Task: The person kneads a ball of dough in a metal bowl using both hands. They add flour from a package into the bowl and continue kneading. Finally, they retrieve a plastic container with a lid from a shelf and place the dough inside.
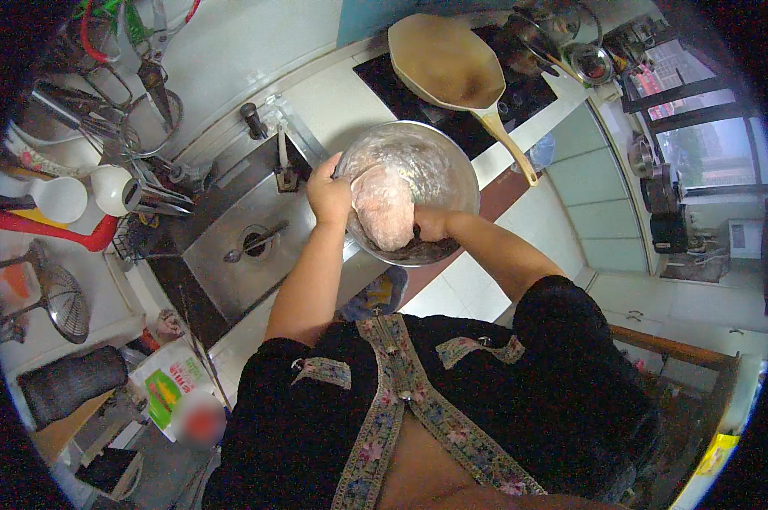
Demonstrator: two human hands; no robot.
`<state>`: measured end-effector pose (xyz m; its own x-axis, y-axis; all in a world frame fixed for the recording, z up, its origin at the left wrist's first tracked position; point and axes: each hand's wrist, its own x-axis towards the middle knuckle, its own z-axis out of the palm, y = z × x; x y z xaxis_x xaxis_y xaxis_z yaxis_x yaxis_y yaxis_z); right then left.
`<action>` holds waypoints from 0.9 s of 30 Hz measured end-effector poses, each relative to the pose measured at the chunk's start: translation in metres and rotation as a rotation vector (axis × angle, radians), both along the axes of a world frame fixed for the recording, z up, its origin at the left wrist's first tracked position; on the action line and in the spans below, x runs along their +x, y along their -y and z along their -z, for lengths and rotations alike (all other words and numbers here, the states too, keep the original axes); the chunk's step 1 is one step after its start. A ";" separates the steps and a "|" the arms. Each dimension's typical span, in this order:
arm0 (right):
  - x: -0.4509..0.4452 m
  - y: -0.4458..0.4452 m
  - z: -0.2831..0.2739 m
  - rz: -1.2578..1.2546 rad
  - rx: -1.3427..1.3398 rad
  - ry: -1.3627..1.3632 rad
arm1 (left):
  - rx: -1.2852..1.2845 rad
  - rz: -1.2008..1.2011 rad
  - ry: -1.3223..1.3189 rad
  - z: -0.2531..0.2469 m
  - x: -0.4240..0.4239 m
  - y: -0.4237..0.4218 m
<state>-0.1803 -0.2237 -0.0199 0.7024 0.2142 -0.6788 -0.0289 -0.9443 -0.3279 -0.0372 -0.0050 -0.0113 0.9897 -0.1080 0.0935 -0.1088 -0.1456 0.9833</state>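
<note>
A large metal mixing bowl (444, 159) is held up in front of me, between the sink and the cooktop. My left hand (330, 194) grips its left rim, the thumb near the edge. Inside, toward the left, lies a big pale lump (384, 210) coated in white powder, perhaps dough or meat. My right hand (432, 223) is in the bowl against the lump's right side; its fingertips are hidden, so its hold cannot be told. White powder clings to the bowl's inner wall.
A light octagonal frying pan (448, 60) stands on the black cooktop (384, 80), its handle jutting toward me. Left of the bowl is a steel sink (212, 248) with a spoon (234, 255) across the drain. Utensils hang on the wall at far left.
</note>
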 end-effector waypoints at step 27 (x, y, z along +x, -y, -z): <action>0.026 -0.056 -0.104 0.368 0.101 0.540 | 0.071 0.017 -0.016 -0.026 -0.007 -0.007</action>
